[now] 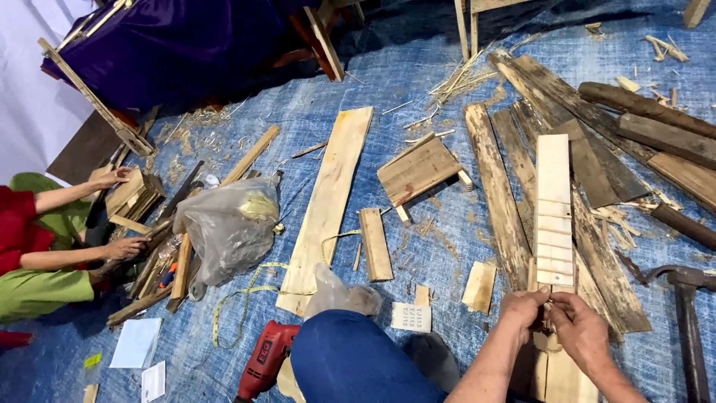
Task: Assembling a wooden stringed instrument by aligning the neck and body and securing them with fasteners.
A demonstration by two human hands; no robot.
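Near edge: wearer's knee in blue trousers, red power drill just left of it on the blue tarp.

Both hands meet at the near end of a pale slatted wood strip. Left hand and right hand are touching or nearly so, fingers pinched together around sth small and dark at the strip's near end; can't tell what it is, too small. Both clenched in a pinch, not released. Strip's long axis runs straight away from the wearer, near to far, w/ short cross slats along it. So the strip lies ahead of the fingers and also passes under them; hands about equally near, left on its left edge, right on its right.

Room: hammer lies just right of the right hand, handle toward the wearer. Weathered dark planks flank the strip both sides, tight. Small pale offcut left of the left hand, some open tarp betw.

Mid: long pale board, short block, yellow tape measure looped on tarp, grey plastic bag, small joined panel.

Far left: another person, red and green sleeves, their hands on a stack of wood scraps. Far top: purple cloth, shavings.
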